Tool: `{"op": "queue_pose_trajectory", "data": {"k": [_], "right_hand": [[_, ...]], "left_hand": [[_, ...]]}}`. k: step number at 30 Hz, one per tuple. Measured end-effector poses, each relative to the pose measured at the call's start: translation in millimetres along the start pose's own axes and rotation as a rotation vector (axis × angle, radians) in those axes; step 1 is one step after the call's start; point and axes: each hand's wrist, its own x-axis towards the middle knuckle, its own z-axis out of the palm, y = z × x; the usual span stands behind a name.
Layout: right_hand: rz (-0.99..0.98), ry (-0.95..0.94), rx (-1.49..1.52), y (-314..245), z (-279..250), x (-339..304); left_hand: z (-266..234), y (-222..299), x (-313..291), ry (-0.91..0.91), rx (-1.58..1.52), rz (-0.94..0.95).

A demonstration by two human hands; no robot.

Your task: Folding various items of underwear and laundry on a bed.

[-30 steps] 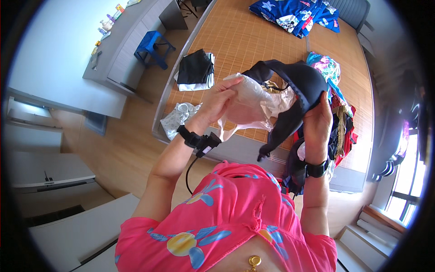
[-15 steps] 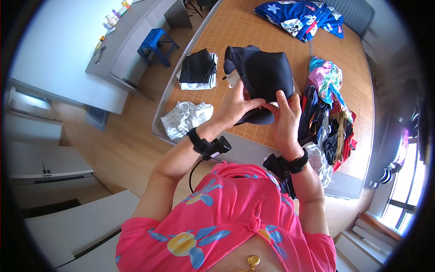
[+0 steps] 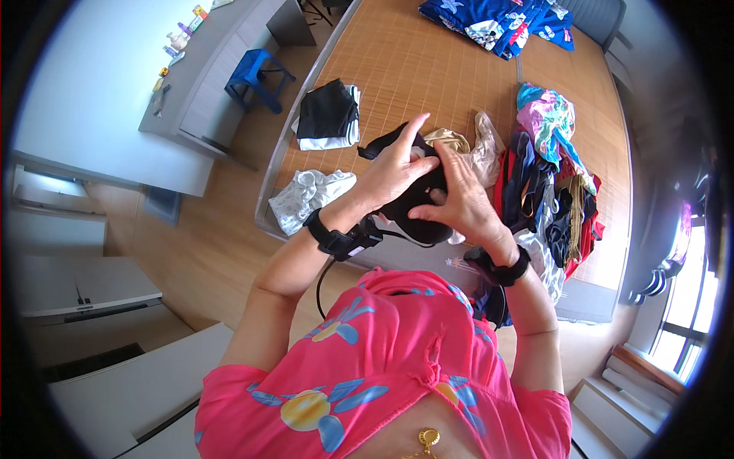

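Observation:
A black bra (image 3: pixel 413 206), bunched and partly folded, is between my hands above the near edge of the bed. My left hand (image 3: pixel 392 174) holds its left side, with the index finger stretched up and the thumb across the top. On the other side, my right hand (image 3: pixel 468 203) curves round it, thumb low and fingers over the upper edge. Both palms hide part of the bra. Just beyond lie a gold-coloured garment (image 3: pixel 449 139) and a pale beige one (image 3: pixel 484 153) on the mat.
A folded black and white stack (image 3: pixel 327 111) and a crumpled white patterned cloth (image 3: pixel 306 200) lie on the bed's left. Mixed clothes (image 3: pixel 547 183) heap at right. Blue printed fabric (image 3: pixel 497 27) is at the far end. A blue stool (image 3: pixel 258 76) stands by the desk (image 3: pixel 172 115).
The bra has come down and nearer to me, from a raised, spread shape to a bunched one. Both hands have shifted round it, uncovering the gold and beige garments behind.

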Motion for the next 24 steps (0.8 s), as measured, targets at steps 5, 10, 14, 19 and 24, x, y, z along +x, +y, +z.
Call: {"op": "queue_pose_trajectory", "data": {"k": [5,10,14,19,24], "right_hand": [[0.265,-0.089,0.293,-2.0,9.6,-3.3],[0.242,-0.078,0.475,11.8,29.1,-4.5],[0.402,-0.093,0.419,20.2,32.0,-5.9],[0.446,0.144,0.397,61.5,18.9,-24.0],[0.672,0.388,0.633,101.7,-15.4,-67.5]], "left_hand": [[-0.1,-3.5,0.1,-0.159,-0.053,-0.064],[4.1,-11.9,-1.5,-0.114,0.017,0.007],[3.8,-20.1,-2.5,-0.181,-0.117,-0.056],[-21.5,-40.2,-10.3,-0.024,-0.430,-0.051],[-53.7,-85.9,-42.1,0.209,-0.471,-0.195]]}}
